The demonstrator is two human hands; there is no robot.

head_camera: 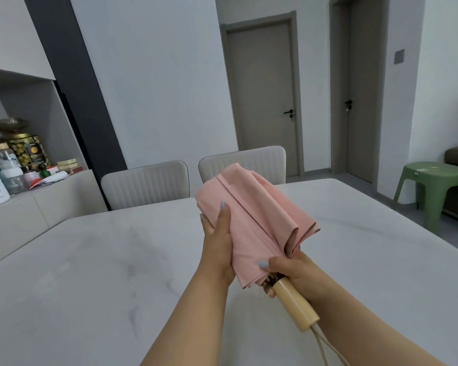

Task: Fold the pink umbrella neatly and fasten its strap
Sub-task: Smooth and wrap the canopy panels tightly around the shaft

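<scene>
A person's left hand (pixel 218 244) lies flat along the left flank of a collapsed pink umbrella (pixel 251 220), fingers extended and pressing the fabric, while the right hand (pixel 292 270) closes around the umbrella's base, just above its pale wooden handle (pixel 294 302), thumb on the canopy's lower edge. The umbrella is held above a white marble-veined surface (pixel 95 260), tip pointing away from the person; its folds hang loose on the right side. A light cord (pixel 320 344) trails from the handle's end. Beyond the umbrella, two cream ribbed chairs (pixel 146 183) stand at the surface's far edge. Behind them rise a white wall and two grey doors (pixel 265 101) with dark lever handles. To the umbrella's left, a sideboard (pixel 50 199) carries jars, tins and bottles. To its right, a green plastic stool (pixel 434 188) sits on the floor.
</scene>
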